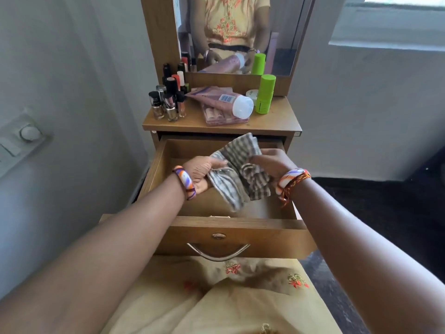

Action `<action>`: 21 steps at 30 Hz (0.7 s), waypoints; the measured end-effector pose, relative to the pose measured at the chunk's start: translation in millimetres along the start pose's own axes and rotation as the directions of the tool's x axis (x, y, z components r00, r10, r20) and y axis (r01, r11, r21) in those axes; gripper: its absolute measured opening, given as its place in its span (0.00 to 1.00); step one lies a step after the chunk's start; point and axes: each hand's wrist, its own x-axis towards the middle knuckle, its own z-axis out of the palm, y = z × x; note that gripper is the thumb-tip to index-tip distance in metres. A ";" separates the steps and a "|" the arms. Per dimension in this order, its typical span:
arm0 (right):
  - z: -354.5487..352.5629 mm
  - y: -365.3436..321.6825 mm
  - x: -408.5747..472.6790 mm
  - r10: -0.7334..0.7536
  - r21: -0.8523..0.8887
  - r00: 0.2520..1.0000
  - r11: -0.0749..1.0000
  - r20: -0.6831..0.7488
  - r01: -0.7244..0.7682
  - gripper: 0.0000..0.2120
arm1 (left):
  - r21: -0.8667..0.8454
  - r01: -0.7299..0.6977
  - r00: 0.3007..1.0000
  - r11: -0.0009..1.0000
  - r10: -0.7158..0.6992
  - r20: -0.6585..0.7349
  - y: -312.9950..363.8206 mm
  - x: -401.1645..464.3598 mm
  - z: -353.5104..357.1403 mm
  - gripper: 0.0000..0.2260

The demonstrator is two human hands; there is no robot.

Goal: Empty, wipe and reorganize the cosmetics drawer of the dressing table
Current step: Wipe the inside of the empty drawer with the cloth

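Both my left hand point(201, 173) and right hand point(271, 162) grip the soft, floppy striped cloth point(237, 172) over the open drawer point(166, 162); bunching it suits wiping.

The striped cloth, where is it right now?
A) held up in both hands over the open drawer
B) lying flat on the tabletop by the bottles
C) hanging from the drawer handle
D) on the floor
A: the left hand and right hand both grip the striped cloth above the open drawer.
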 end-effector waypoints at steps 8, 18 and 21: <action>-14.8 20.6 21.9 0.302 0.176 0.951 0.941 -0.061 -0.288 0.17 | 0.033 0.129 0.981 0.991 -0.122 -0.149 -2.0 11.6 -27.5 0.07; 5.2 33.6 21.9 0.102 -0.259 0.989 0.958 -0.109 -0.127 0.36 | 0.380 0.097 0.909 0.920 0.074 -0.410 -9.5 30.2 -44.7 0.19; 6.8 36.9 22.7 -0.007 -0.492 0.991 0.868 -0.135 -0.061 0.23 | 0.808 0.149 0.845 0.570 0.351 -0.404 -6.2 19.0 -43.4 0.24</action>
